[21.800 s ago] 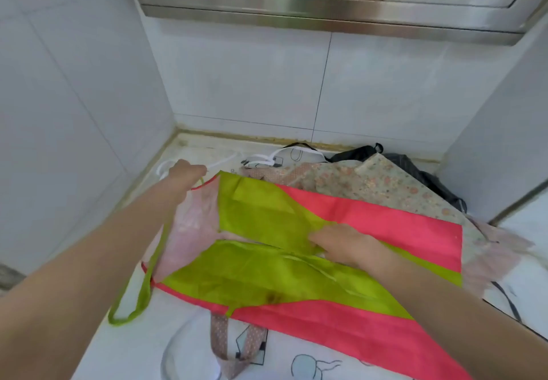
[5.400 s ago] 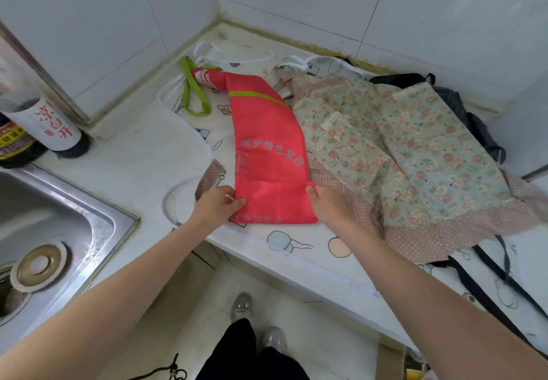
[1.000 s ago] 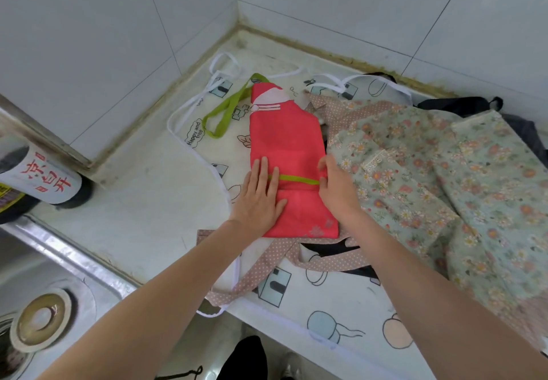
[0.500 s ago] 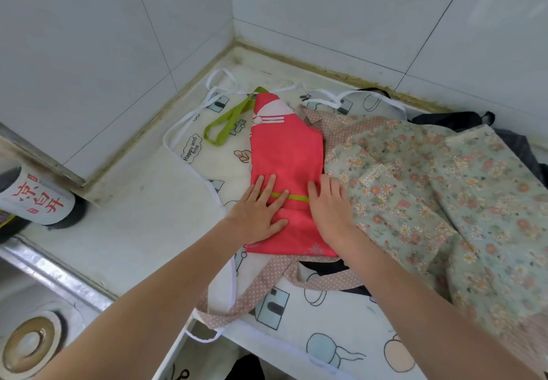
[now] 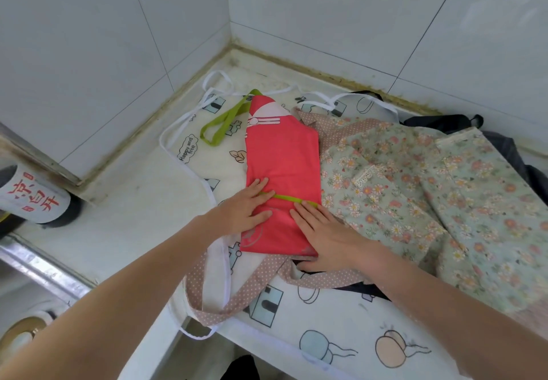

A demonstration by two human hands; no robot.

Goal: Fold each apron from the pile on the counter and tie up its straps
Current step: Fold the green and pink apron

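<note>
Both hands lie flat on the folded red apron (image 5: pixel 283 172), fingers straight, neither one curled round anything. The left hand (image 5: pixel 244 210) presses the apron's left edge; the right hand (image 5: pixel 321 231) presses its near right corner, with the thumb reaching down onto the dotted pink fabric below. Between the 2 sets of fingertips runs a thin green band (image 5: pixel 286 198) across the red cloth. Beyond the hands, the apron narrows to a point, and its green strap (image 5: pixel 225 121) loops out loose to the left of that point. Just right of the right hand spreads the floral apron (image 5: pixel 415 196), unfolded, overlapping a dark apron (image 5: pixel 510 148) at the far right. Everything rests on a white cartoon-print apron (image 5: pixel 326 320) covering the counter (image 5: pixel 133 210). Left of the left arm stands a bottle (image 5: pixel 32 198) with red characters, beside the sink rim (image 5: pixel 38 267).
</note>
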